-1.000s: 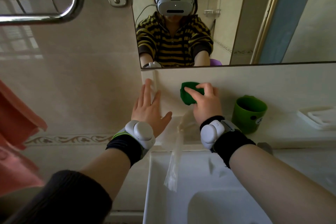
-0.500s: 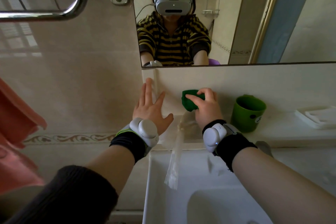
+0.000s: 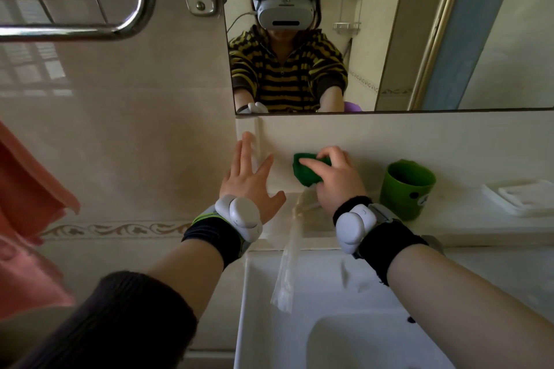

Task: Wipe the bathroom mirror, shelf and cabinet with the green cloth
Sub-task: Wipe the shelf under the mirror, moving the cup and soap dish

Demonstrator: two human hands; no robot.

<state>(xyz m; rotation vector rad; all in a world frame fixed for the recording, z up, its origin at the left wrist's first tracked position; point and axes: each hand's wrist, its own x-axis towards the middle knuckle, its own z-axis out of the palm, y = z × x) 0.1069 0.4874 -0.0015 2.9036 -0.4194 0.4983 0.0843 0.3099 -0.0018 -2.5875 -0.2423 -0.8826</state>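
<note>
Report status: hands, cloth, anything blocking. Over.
Left hand open, fingers spread by the wall. Right hand grips green cloth against the tile below the mirror. Green cup stands on the shelf just right of it.

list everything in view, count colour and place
mirror: one, glass, wall above shelf
towel rail: one, chrome, top left
towel: one, pinkish orange, far left
cloth: one, green, against wall below mirror
cup: one, green, shelf, right of cloth
tray: one, white, shelf, far right
plastic strip: one, clear, hanging over sink edge
shelf: one, beige, under mirror
sink: one, white, bottom centre
wrist trackers: two, white, one per wrist
left hand: one, fingers spread, at wall left of cloth
right hand: one, gripping cloth
</note>
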